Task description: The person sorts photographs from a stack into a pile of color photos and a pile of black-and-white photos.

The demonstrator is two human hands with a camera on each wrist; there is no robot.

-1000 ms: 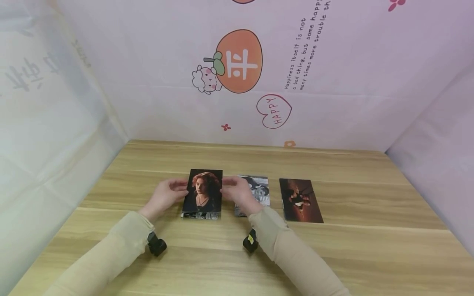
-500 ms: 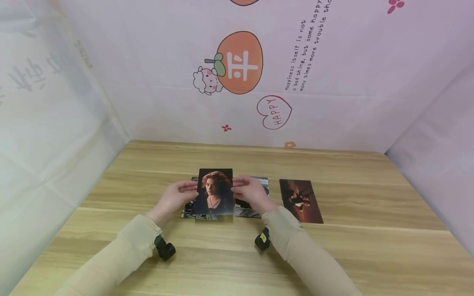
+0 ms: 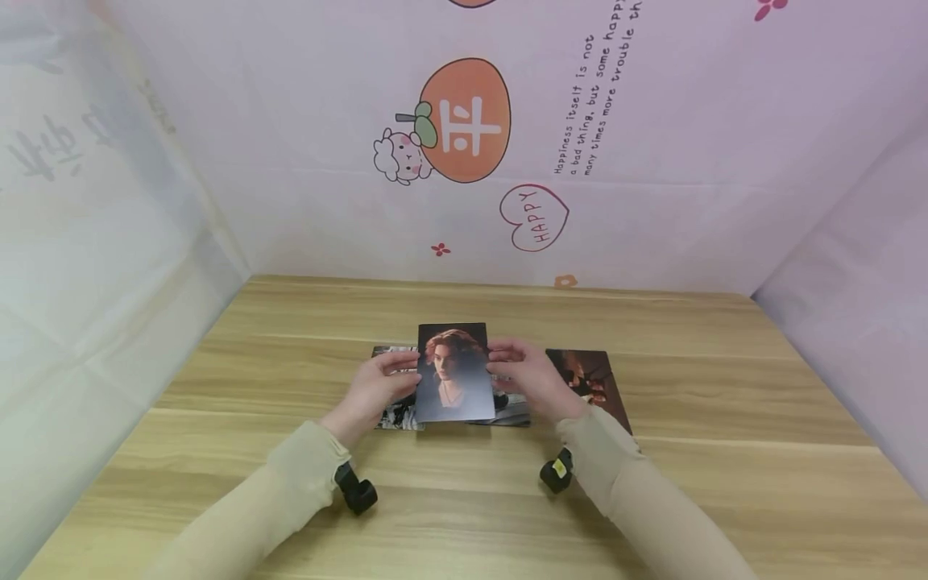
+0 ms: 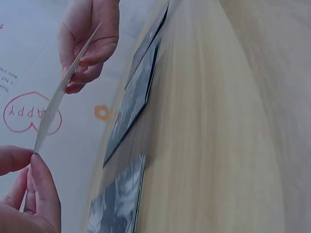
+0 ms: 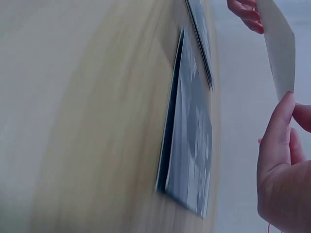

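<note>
A photo card (image 3: 454,379) with a dark portrait of a red-haired person is held up off the table between both hands. My left hand (image 3: 377,392) pinches its left edge between thumb and fingers; my right hand (image 3: 532,377) pinches the right edge. In the left wrist view the card (image 4: 53,109) appears nearly edge-on, its pale back showing. Below it lie two black-and-white stacks of cards: the left stack (image 3: 401,416) and the middle stack (image 3: 513,411), each partly covered by the held card. The right wrist view shows the middle stack (image 5: 189,136) as several layers.
A dark reddish-brown photo card (image 3: 612,395) lies to the right, partly behind my right forearm. The wood-grain table (image 3: 449,507) meets a printed cloth backdrop (image 3: 326,217) at its far edge. Black wrist cameras hang under both sleeves.
Both hands have lifted the portrait card off the left stack and carried it rightward, so it now spans the gap toward the middle stack. The stacks have stayed in place.
</note>
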